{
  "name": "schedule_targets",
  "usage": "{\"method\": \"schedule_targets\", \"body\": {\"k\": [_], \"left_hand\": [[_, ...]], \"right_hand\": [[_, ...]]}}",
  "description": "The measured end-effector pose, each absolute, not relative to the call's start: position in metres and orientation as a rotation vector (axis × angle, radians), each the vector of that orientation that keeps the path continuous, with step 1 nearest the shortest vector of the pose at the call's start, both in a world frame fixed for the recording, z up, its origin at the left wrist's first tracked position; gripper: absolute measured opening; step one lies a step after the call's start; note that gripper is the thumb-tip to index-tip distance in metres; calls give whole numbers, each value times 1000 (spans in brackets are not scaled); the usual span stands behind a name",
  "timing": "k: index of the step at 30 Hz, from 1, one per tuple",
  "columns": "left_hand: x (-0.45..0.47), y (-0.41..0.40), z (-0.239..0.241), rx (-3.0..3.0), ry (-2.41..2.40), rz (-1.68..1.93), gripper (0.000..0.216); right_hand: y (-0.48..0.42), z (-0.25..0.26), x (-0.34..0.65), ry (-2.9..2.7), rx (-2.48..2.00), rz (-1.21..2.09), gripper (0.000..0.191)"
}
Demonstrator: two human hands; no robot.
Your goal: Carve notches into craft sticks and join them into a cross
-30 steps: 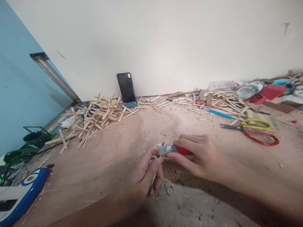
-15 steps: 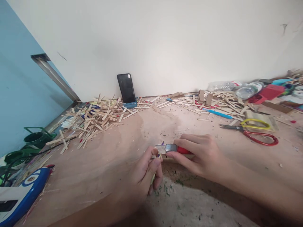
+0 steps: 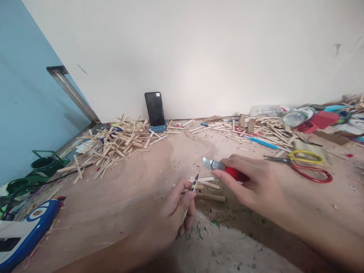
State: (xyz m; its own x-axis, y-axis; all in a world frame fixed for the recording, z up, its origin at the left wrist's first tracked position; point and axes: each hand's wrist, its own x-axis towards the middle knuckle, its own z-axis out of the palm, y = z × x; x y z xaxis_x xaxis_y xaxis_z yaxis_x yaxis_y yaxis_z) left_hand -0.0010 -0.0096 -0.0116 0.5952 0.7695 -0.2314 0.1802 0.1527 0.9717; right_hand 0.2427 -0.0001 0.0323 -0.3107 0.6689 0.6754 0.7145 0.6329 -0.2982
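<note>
Between the fingertips of my left hand is a slim pencil, yellow-green with purple spots and a purple tip pointing up and away. My right hand is wrapped round the red handle of a utility knife. Its short metal blade points left, a little above and to the right of the pencil tip, without touching it. Just beyond my left fingers lie a few craft sticks, and a wooden rod lies by the table's near edge.
Red-and-yellow-handled scissors lie to the right, near a light-blue pen-like tool. A phone leans on the wall beside a heap of craft sticks. Plastic bottles stand back right; a blue-and-white device is at left.
My right hand has lifted the knife up and to the right, off the pencil. The pencil tip and the sticks behind it now show. My left hand has barely moved.
</note>
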Motion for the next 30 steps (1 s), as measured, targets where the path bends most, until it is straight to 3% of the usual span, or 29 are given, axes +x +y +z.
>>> {"method": "schedule_targets", "body": {"k": [13, 30], "left_hand": [[1, -8, -5, 1317, 906, 514, 55], [2, -9, -17, 1383, 931, 528, 48]], "right_hand": [[1, 14, 237, -2233, -1010, 69, 37], [-2, 14, 235, -2261, -1022, 110, 37]]}}
